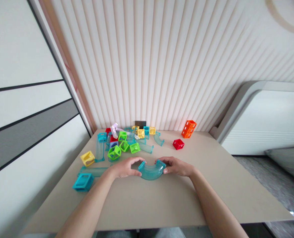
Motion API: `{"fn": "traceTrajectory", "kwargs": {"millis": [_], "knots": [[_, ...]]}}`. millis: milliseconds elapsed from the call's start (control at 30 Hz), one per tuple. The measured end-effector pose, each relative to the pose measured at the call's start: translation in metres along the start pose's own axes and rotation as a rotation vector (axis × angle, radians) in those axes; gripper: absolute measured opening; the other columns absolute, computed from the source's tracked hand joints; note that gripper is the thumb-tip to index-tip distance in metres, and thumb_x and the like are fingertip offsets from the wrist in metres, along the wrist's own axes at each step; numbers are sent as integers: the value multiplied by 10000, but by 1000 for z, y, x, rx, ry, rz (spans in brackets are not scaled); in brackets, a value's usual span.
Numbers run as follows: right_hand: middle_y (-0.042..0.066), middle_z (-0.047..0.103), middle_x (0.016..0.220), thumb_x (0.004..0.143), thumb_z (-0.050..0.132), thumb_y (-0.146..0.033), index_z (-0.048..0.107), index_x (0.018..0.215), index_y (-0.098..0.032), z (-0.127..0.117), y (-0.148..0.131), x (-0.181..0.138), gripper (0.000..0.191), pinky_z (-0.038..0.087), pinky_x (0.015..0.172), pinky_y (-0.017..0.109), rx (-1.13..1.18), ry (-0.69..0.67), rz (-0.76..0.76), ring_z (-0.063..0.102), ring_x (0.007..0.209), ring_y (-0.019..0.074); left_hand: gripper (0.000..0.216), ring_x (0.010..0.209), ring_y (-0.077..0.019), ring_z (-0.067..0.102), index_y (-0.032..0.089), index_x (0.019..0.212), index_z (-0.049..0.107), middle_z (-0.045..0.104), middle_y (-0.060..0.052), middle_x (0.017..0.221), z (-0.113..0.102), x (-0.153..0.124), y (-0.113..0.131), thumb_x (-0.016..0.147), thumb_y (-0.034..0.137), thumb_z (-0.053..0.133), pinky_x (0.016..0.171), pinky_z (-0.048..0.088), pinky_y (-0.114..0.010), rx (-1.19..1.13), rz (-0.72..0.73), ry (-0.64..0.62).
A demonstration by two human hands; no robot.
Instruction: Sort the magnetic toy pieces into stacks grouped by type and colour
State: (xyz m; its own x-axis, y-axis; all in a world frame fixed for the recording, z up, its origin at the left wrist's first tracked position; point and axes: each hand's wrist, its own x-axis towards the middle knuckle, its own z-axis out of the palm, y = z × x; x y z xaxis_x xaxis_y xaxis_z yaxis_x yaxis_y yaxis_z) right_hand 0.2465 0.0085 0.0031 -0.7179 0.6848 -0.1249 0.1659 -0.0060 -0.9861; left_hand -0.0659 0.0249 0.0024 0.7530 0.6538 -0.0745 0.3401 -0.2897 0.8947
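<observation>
Curved teal track (pixel 152 173), any lettering too blurred

No readable text, label, brand, number or sign anywhere in the head view.

Both forearms (pixel 93 198) are bare and the trousers (pixel 168 233) perhaps greyish.

Curved teal piece (pixel 152 172) — left hand (pixel 125 167) gripping one end, right hand (pixel 178 166) the other
</observation>
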Motion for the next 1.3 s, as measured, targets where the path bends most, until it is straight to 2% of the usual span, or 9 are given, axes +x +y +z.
{"fn": "traceTrajectory", "kwargs": {"millis": [267,367,533,700,833,1067,1300], "knots": [[47,691,1179,781,729,-565,623,1318,-206,7,-5,-7,655,434,1035,427,-128,35,-33,604,1109,273,670,1300,-260,523,267,1336,552,587,-72,1395,7,-4,-10,752,514,767,1119,361,-409,-31,-31,56],[49,676,1229,797,728,-533,612,1329,-224,14,-4,-11,627,416,1063,436,-261,108,-69,576,1167,288,677,1323,-257,504,271,1356,533,557,-72,1429,9,-6,-10,765,512,757,1133,348,-413,-36,-25,62],[51,689,1182,827,714,-486,644,1281,-232,23,1,-15,526,445,1030,420,-405,223,-96,599,1104,274,696,1355,-250,475,280,1398,490,503,-64,1483,10,-9,-5,784,485,746,1154,328,-401,-1,-3,53],[38,691,1205,859,668,-514,625,1315,-242,21,3,-15,533,450,1028,408,-358,198,-109,601,1116,270,632,1361,-255,469,278,1388,515,516,-73,1475,11,-9,-2,824,501,693,1158,320,-411,92,-15,54],[28,703,1177,884,632,-522,634,1307,-226,19,2,-14,516,461,1016,403,-296,139,-110,604,1109,268,680,1360,-272,471,272,1392,515,523,-72,1470,11,-9,-4,800,549,702,1152,328,-412,81,-45,49],[35,709,1174,893,628,-515,633,1314,-221,19,1,-13,514,466,1003,399,-284,134,-123,614,1098,270,658,1326,-280,504,262,1384,531,553,-67,1443,10,-7,-3,824,580,664,1124,361,-389,39,-5,43],[44,621,1361,888,653,-491,513,1425,-248,16,5,-16,606,396,1105,436,-257,165,-95,556,1248,281,707,1346,-275,486,271,1418,490,514,-70,1477,9,-9,-4,805,552,703,1139,346,-394,2,-11,46]]}}
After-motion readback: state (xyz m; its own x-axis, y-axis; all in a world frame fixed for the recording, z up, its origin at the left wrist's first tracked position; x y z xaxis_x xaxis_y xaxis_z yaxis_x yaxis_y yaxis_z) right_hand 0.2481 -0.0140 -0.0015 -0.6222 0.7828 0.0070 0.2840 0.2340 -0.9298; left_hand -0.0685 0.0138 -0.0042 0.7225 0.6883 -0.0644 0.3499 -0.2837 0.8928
